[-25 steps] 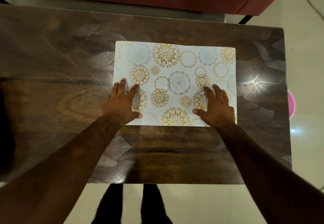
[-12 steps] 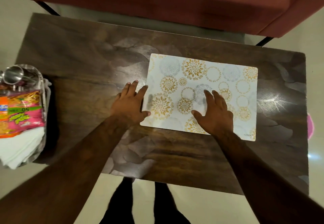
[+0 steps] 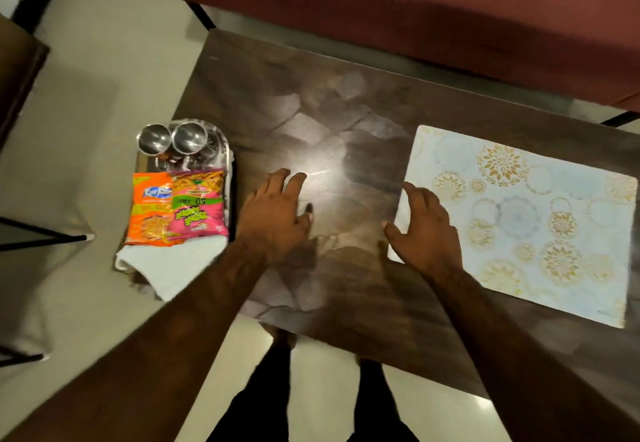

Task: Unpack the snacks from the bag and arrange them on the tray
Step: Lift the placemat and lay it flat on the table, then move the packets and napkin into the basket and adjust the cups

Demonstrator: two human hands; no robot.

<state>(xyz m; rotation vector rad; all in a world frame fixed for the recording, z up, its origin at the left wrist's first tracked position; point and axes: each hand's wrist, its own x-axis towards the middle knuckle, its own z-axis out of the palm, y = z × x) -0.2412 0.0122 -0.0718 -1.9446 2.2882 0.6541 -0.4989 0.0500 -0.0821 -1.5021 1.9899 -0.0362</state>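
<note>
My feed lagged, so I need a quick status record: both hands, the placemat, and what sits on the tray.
steel tray: at the left edge of the table
steel cups: two, at the tray's far end
orange packet: left of the pink packet, both on a white cloth
placemat: flat on the table's right part
left hand: open, over bare table beside the tray
right hand: open, at the placemat's left edge

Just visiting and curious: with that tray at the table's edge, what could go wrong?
The tray seems to sit at the table's left edge; a bump from the left hand could tip it. The steel cups on it might topple. The white cloth under the snack packets seems to overhang and could drag them off.
</note>
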